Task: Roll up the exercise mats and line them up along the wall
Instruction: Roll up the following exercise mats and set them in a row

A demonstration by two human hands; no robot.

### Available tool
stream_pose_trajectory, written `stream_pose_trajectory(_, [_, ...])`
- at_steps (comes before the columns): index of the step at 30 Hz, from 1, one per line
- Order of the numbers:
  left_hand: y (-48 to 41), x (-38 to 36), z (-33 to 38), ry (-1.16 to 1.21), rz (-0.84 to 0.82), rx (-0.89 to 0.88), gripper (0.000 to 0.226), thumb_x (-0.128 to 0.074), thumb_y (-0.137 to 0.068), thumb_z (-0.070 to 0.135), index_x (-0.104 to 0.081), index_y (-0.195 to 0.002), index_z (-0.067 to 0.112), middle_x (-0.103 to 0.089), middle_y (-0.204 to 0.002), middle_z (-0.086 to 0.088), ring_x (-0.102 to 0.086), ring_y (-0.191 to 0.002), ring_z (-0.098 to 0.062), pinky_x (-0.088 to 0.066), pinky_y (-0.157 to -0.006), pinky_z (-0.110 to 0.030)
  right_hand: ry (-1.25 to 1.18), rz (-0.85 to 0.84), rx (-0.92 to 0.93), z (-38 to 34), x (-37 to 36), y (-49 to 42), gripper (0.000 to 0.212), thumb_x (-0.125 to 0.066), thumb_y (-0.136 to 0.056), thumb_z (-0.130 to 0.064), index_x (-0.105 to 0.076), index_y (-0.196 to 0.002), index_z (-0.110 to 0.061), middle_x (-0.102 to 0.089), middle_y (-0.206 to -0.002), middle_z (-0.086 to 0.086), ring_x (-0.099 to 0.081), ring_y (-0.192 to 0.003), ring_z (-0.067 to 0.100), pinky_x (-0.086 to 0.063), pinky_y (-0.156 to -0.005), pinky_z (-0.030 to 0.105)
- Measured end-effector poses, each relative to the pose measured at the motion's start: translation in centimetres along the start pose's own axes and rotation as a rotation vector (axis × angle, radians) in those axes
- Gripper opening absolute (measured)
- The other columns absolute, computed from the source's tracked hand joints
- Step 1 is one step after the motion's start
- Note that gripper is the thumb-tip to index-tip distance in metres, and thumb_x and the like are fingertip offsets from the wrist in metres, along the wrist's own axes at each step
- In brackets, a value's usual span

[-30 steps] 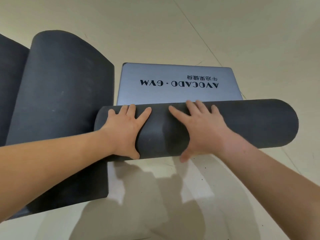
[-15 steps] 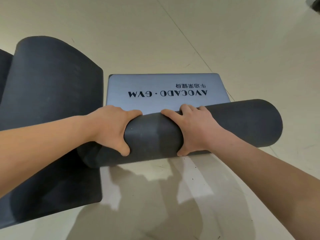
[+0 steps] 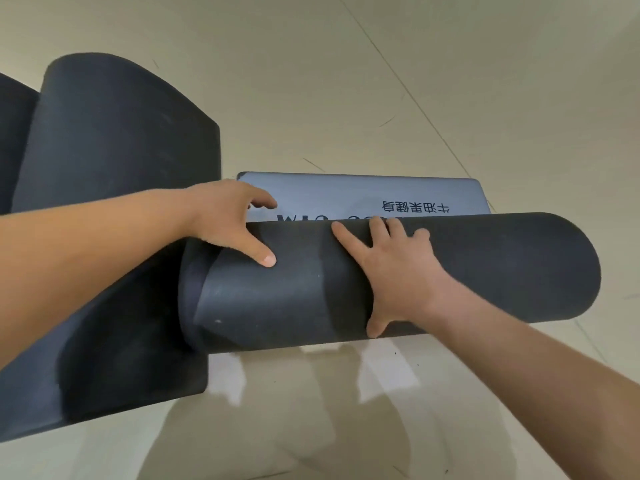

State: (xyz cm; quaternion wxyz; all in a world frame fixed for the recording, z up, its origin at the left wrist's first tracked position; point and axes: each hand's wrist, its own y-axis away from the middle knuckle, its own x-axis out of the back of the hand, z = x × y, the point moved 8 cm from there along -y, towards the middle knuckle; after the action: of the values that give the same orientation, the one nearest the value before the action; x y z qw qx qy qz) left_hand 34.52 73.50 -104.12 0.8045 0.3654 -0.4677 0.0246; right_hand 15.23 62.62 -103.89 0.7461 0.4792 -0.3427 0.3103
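Rolling has carried the roll (image 3: 502, 268) further over the mat's flat tail (image 3: 363, 192). Half a second ago the whole line of Latin lettering was showing; now only the tops of a few letters peek out above the roll, with the row of Chinese characters beyond them uncovered. Both hands have also loosened from a curled hold into a flatter one.

At the far left edge a sliver of a dark mat (image 3: 14, 133) is in view. Just beside it lies a curled dark mat (image 3: 114, 143), its far end arched up off the floor (image 3: 346, 64) and its near end flat.

The left hand (image 3: 225, 220) sits at the roll's left end, where the inner turns stick out a little. Its thumb lies straight along the top and its fingers (image 3: 265, 202) reach out, uncurled, past the far edge above the tail.

Near the roll's middle, the right hand (image 3: 398, 271) presses flat, fingers spread toward the far edge and thumb on the near side.

The roll lies across the pale tiled floor, and its rounded right end reaches well beyond the tail's right edge.
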Motion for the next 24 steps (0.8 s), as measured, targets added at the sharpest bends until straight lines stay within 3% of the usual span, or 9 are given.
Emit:
stream_pose_trajectory(2, [1.6, 0.9, 0.4, -0.104, 0.138, -0.009, 0.096, -0.076, -0.074, 0.079, -0.05, -0.154, 0.032, -0.054, -0.153, 0.009, -0.054, -0.138, -0.02, -0.049, -0.11, -0.043, -0.047, -0.047, 0.045, 1.5, 1.0, -1.9, 0.17, -0.093, -0.039, -0.076, 0.016, -0.165, -0.041, -0.039, -0.15, 0.012, -0.049, -0.133, 0.038, -0.048, -0.098, 0.053])
stream_pose_trajectory(4, [3.3, 0.1, 1.3, -0.252, 0.188, -0.049, 0.105, -0.056, -0.068, 0.093, -0.045, -0.155, 0.035, -0.055, -0.148, 0.01, -0.055, -0.133, -0.02, -0.051, -0.105, -0.044, -0.166, -0.127, 0.066, 3.0, 2.2, -3.7, 0.165, -0.096, -0.038, -0.073, 0.007, -0.165, -0.049, -0.043, -0.151, 0.003, -0.055, -0.132, 0.034, -0.047, -0.096, 0.049])
stream_pose_trajectory(8, [4.1, -4.6, 0.5, -0.537, 0.057, 0.003, 0.151, -0.06, -0.056, 0.1, 0.022, -0.164, 0.033, -0.007, -0.175, -0.009, -0.015, -0.161, -0.032, -0.031, -0.124, -0.057, -0.363, -0.167, 0.033, 5.1, 3.9, -5.7, 0.15, -0.102, -0.045, -0.06, -0.015, -0.166, -0.049, -0.035, -0.164, -0.009, -0.043, -0.149, 0.028, -0.045, -0.107, 0.05])
stream_pose_trajectory(10, [3.3, -5.9, -0.2, -0.54, 0.066, 0.029, 0.16, -0.068, -0.055, 0.095, 0.036, -0.158, 0.03, 0.004, -0.174, -0.014, -0.004, -0.162, -0.036, -0.027, -0.124, -0.062, -0.376, -0.114, 0.012, 5.4, 4.5, -5.6, 0.142, -0.102, -0.049, -0.058, -0.022, -0.166, -0.045, -0.033, -0.165, -0.007, -0.042, -0.149, 0.027, -0.047, -0.102, 0.048])
stream_pose_trajectory(12, [2.4, -5.6, -0.6, -0.531, 0.113, 0.003, 0.157, -0.067, -0.052, 0.092, 0.029, -0.159, 0.03, -0.008, -0.169, -0.012, -0.016, -0.157, -0.034, -0.036, -0.118, -0.059, -0.29, -0.083, 0.003, 4.5, 4.3, -5.3, 0.143, -0.098, -0.05, -0.065, -0.018, -0.166, -0.043, -0.038, -0.161, -0.003, -0.043, -0.147, 0.029, -0.045, -0.093, 0.045])
stream_pose_trajectory(16, [1.0, -2.7, -0.5, -0.425, 0.144, -0.113, 0.146, -0.07, -0.046, 0.087, 0.0, -0.164, 0.035, -0.045, -0.141, 0.003, -0.051, -0.126, -0.023, -0.054, -0.1, -0.046, -0.042, -0.086, -0.062, 1.7, 1.3, -4.6, 0.178, -0.091, -0.04, -0.081, 0.022, -0.165, -0.026, -0.012, -0.17, 0.02, -0.017, -0.157, 0.046, -0.031, -0.118, 0.068])
stream_pose_trajectory(20, [0.1, -1.1, -0.7, -0.242, 0.062, -0.104, 0.13, -0.085, -0.047, 0.071, -0.022, -0.157, 0.043, -0.059, -0.116, 0.014, -0.063, -0.101, -0.019, -0.056, -0.09, -0.037, -0.117, 0.015, 0.003, 3.0, 2.8, -5.5, 0.158, -0.087, -0.035, -0.084, -0.006, -0.162, -0.035, -0.043, -0.149, 0.007, -0.046, -0.136, 0.034, -0.044, -0.104, 0.054])
stream_pose_trajectory(22, [0.4, -1.4, -0.2, -0.144, 0.011, -0.103, 0.118, -0.091, -0.048, 0.065, -0.032, -0.149, 0.047, -0.06, -0.108, 0.02, -0.063, -0.097, -0.017, -0.054, -0.086, -0.033, -0.16, -0.032, 0.062, 3.9, 3.4, -5.6, 0.152, -0.09, -0.035, -0.079, -0.014, -0.16, -0.04, -0.049, -0.141, -0.001, -0.053, -0.128, 0.028, -0.044, -0.09, 0.043])
stream_pose_trajectory(24, [1.0, -2.6, 0.4, -0.025, -0.057, -0.101, 0.1, -0.097, -0.051, 0.059, -0.044, -0.135, 0.049, -0.062, -0.105, 0.023, -0.064, -0.096, -0.008, -0.053, -0.084, -0.03, -0.217, -0.099, 0.091, 4.6, 3.5, -5.2, 0.153, -0.093, -0.034, -0.075, -0.016, -0.162, -0.045, -0.049, -0.144, -0.009, -0.053, -0.132, 0.024, -0.045, -0.091, 0.042])
